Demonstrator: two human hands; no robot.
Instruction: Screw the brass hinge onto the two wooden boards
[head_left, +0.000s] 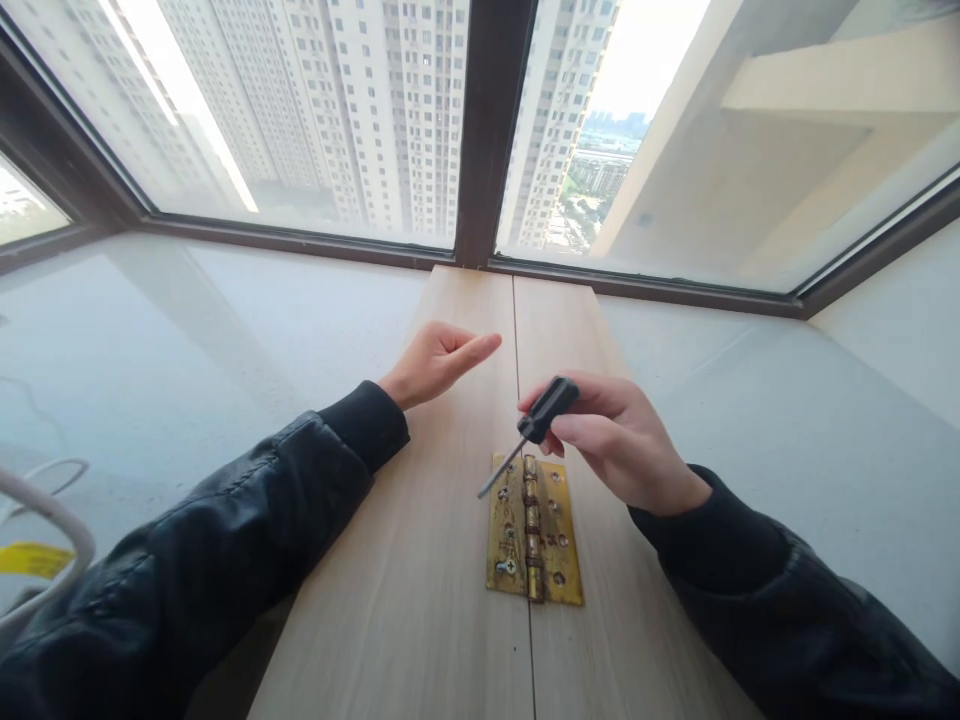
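Note:
My right hand (615, 435) holds a screwdriver (551, 408) by its black handle, the metal shaft slanting down to the left. Its tip hovers over or near the left leaf of a worn brass hinge (553, 535); contact cannot be told. The hinge lies across the seam between two pale wooden boards (420, 560). In the left leaf a silver cross-head screw (507, 567) stands at the lower hole, and more screw heads show above it. My left hand (439, 362) is closed above the left board, thumb stretched out to the right; what its curled fingers hold, if anything, is hidden.
Beyond the boards stand brown-framed windows (480, 130), with tall buildings outside. A white wall (315, 320) runs under the windows. At the lower left is a pale hose or cable (64, 520) beside a yellow label (34, 560).

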